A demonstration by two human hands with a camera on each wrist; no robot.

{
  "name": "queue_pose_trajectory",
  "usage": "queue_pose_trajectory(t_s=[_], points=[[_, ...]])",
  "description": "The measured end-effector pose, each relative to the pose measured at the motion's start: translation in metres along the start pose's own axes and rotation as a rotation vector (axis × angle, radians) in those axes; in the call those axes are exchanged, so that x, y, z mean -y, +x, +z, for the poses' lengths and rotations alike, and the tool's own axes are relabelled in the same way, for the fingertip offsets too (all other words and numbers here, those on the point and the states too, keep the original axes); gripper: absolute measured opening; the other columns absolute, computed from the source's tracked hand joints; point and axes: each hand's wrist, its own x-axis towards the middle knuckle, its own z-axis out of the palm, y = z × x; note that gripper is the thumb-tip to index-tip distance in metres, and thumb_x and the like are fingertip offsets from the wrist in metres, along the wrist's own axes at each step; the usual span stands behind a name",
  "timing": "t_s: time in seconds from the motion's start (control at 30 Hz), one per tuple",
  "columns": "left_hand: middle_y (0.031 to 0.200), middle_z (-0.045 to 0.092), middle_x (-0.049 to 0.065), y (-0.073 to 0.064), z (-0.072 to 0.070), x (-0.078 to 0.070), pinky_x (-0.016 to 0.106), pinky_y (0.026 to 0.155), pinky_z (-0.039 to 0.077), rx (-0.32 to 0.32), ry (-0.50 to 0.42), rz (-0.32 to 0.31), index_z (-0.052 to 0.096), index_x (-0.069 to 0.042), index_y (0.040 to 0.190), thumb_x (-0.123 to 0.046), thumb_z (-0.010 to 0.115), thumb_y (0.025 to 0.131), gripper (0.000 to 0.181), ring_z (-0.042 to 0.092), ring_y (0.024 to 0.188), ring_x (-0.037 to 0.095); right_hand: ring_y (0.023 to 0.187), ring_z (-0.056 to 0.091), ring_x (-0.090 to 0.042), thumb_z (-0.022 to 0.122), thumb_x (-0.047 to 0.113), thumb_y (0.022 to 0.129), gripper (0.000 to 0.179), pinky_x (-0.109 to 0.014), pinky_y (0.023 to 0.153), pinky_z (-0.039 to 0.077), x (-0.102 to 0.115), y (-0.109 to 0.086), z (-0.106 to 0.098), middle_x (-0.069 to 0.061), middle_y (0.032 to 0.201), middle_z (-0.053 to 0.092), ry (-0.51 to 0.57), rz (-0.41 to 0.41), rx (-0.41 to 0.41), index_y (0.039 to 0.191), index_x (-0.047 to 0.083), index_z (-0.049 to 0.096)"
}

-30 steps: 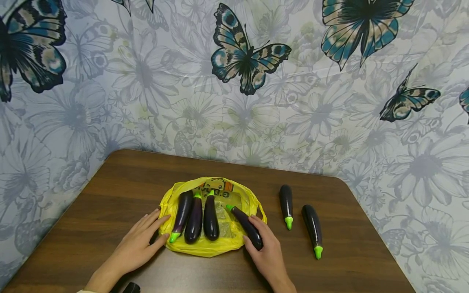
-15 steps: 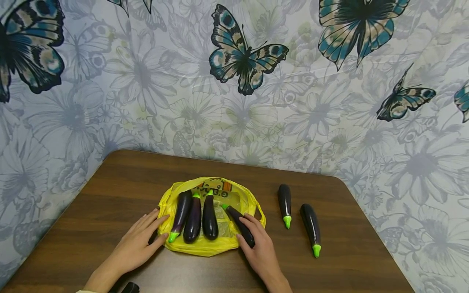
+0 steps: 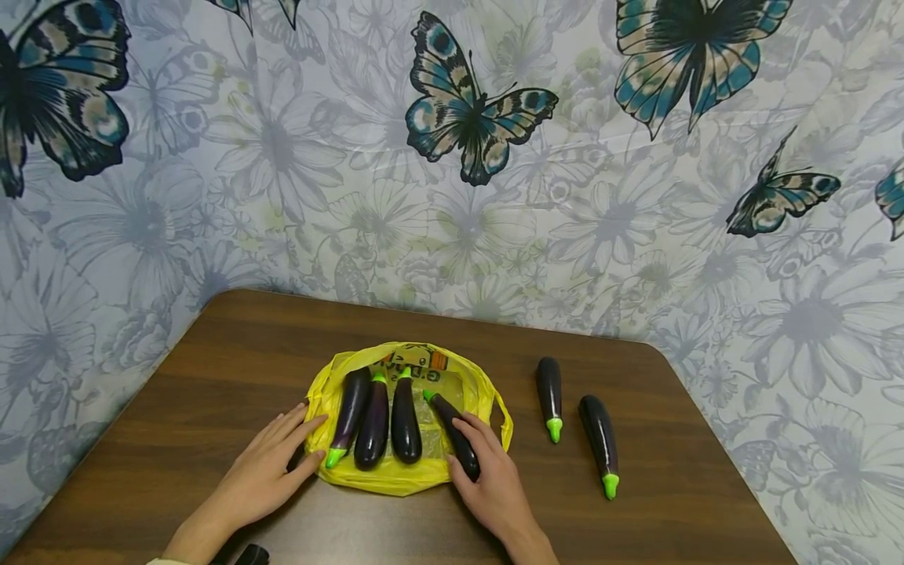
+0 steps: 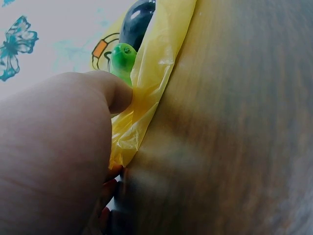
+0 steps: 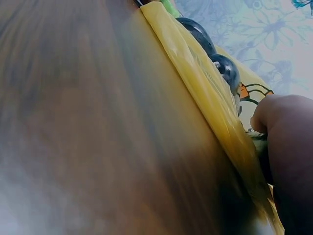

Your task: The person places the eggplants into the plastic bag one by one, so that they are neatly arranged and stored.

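A yellow plastic bag (image 3: 406, 482) lies with its mouth wide on the table. Three dark purple eggplants rest side by side in its left half: a left one (image 3: 349, 412) with its green end toward me, a middle one (image 3: 373, 424) and a right one (image 3: 406, 420). My left hand (image 3: 264, 467) holds the bag's left rim, thumb over the edge in the left wrist view. My right hand (image 3: 492, 482) grips the thick end of another eggplant (image 3: 449, 420) inside the bag's right side, its green tip pointing away and leftward. My right thumb (image 5: 261, 117) shows beside the bag's rim.
Two more eggplants lie on the table right of the bag, a farther one (image 3: 549, 396) and a nearer one (image 3: 599, 439). A small black object (image 3: 253, 555) sits at the bottom edge. Behind the brown table (image 3: 233, 353) rises a butterfly-patterned wall (image 3: 381, 243).
My right hand has shifted left with its eggplant, bringing it deeper into the bag and closer to the other three. My left hand and the bag have stayed in place.
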Motion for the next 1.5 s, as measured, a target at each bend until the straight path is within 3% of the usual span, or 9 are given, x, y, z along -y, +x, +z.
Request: queue_pose_trajectory(t_s=[0.2, 0.43, 0.73, 1.07, 1.3, 1.5], points=[[0.16, 0.041, 0.024, -0.0001, 0.0004, -0.0002, 0.07, 0.114, 0.032, -0.002, 0.0, -0.001, 0.057, -0.013, 0.147, -0.044, 0.063, 0.102, 0.055, 0.036, 0.148, 0.046, 0.143, 0.048, -0.02, 0.069, 0.022, 0.097, 0.061, -0.05, 0.109, 0.051, 0.0013, -0.0001, 0.0019, 0.003, 0.16, 0.044, -0.009, 0.03, 0.093, 0.153, 0.028, 0.048], [0.161, 0.04, 0.023, -0.0005, 0.0001, -0.0003, 0.069, 0.115, 0.031, 0.005, -0.005, -0.01, 0.057, -0.014, 0.148, -0.044, 0.062, 0.102, 0.055, 0.036, 0.148, 0.045, 0.152, 0.037, -0.02, 0.053, 0.009, 0.098, 0.068, -0.054, 0.115, 0.043, 0.0003, -0.0005, 0.0015, 0.001, 0.166, 0.036, 0.045, 0.055, 0.165, 0.161, 0.029, 0.036], [0.161, 0.04, 0.023, -0.0004, 0.0005, -0.0001, 0.069, 0.114, 0.031, 0.008, -0.006, -0.007, 0.057, -0.014, 0.148, -0.045, 0.062, 0.102, 0.055, 0.036, 0.148, 0.045, 0.148, 0.042, -0.018, 0.064, 0.022, 0.1, 0.058, -0.052, 0.116, 0.043, 0.0021, 0.0006, 0.0039, 0.006, 0.164, 0.039, 0.091, 0.107, 0.148, 0.153, 0.026, 0.041], [0.16, 0.04, 0.023, 0.0008, 0.0, -0.0018, 0.069, 0.115, 0.031, 0.001, -0.003, -0.008, 0.057, -0.013, 0.148, -0.043, 0.063, 0.102, 0.054, 0.036, 0.149, 0.044, 0.151, 0.037, -0.02, 0.067, 0.033, 0.102, 0.054, -0.052, 0.118, 0.041, 0.0013, 0.0024, 0.0039, 0.004, 0.165, 0.037, 0.083, 0.057, 0.142, 0.151, 0.025, 0.046], [0.161, 0.04, 0.024, 0.0007, 0.0002, -0.002, 0.069, 0.115, 0.032, 0.007, 0.001, -0.011, 0.057, -0.014, 0.148, -0.043, 0.063, 0.102, 0.055, 0.036, 0.148, 0.044, 0.154, 0.031, -0.02, 0.055, 0.017, 0.105, 0.054, -0.056, 0.119, 0.037, 0.0029, 0.0032, 0.0036, 0.004, 0.168, 0.032, 0.11, 0.07, 0.173, 0.155, 0.03, 0.043], [0.161, 0.04, 0.023, 0.0011, 0.0007, -0.0011, 0.068, 0.115, 0.032, 0.008, 0.003, -0.009, 0.057, -0.014, 0.148, -0.043, 0.062, 0.102, 0.055, 0.036, 0.149, 0.043, 0.153, 0.035, -0.018, 0.059, 0.018, 0.103, 0.055, -0.054, 0.119, 0.038, 0.0026, 0.0049, 0.0062, 0.006, 0.165, 0.036, 0.116, 0.061, 0.149, 0.155, 0.026, 0.045]])
